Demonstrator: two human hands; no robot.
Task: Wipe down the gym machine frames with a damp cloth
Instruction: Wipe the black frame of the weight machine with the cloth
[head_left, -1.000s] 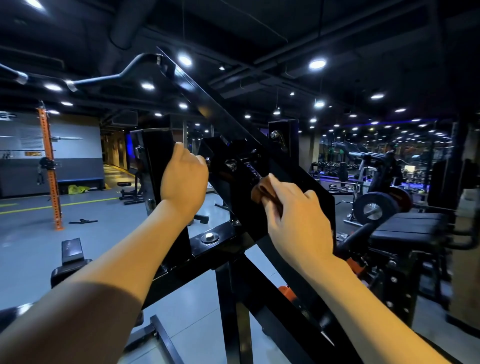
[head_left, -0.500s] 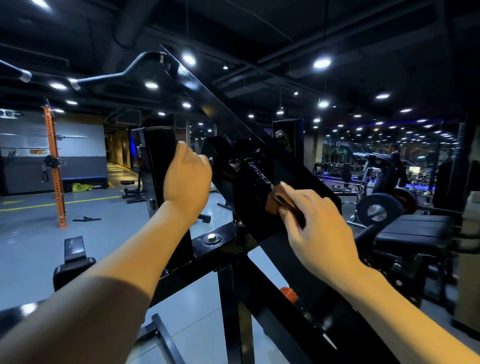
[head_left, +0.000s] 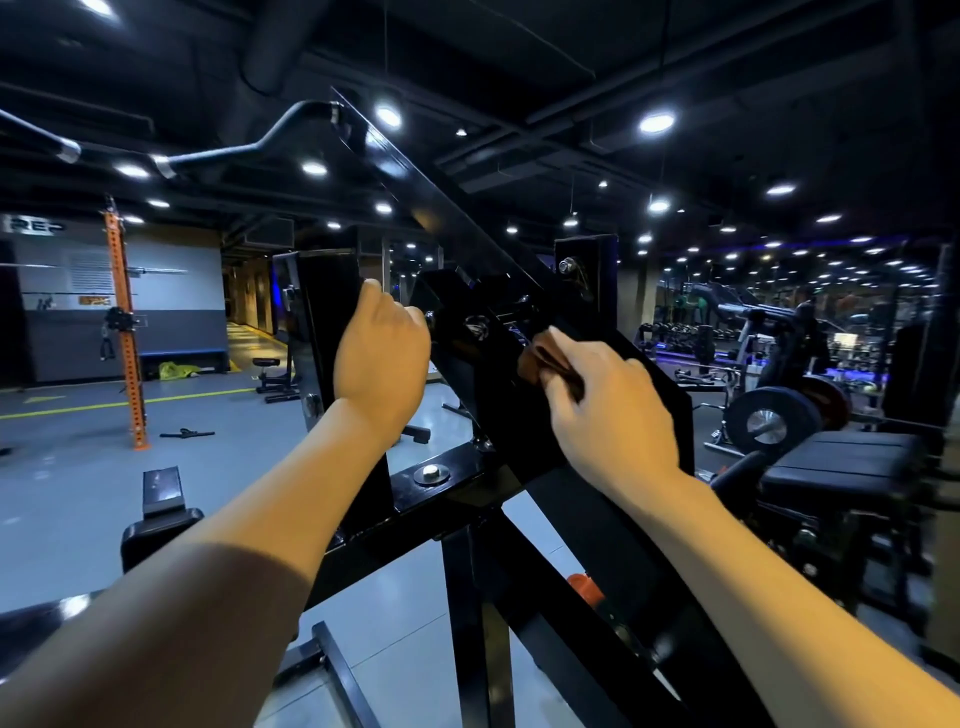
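- Far to the left an orange post (head_left: 124, 332) stands on the grey floor (head_left: 67, 467), well away from the hands.
- The left hand (head_left: 382, 364) curls over the top of a black upright plate (head_left: 332, 312) on the machine. It has stayed there the whole last second, so I think it only steadies the person.
- In the middle the long black sloping bar (head_left: 447, 208) runs up to the left, with a curved grey handle (head_left: 249, 145) at its top end. A round bolt (head_left: 430, 472) sits on the cross piece below the hands.
- The right hand (head_left: 608, 410) pinches a brown cloth (head_left: 543, 358) and presses it on the black frame (head_left: 660, 410) near the joint.
- Half a second ago the cloth was a bit lower on that plate. Now it is back up by the joint, so the hand is rubbing up and down one spot.
- That spot is getting clean, but the long bar above and the legs below likely still need a wipe.
- On the right a black padded bench (head_left: 841, 467) stands near a round weight plate (head_left: 769, 421).
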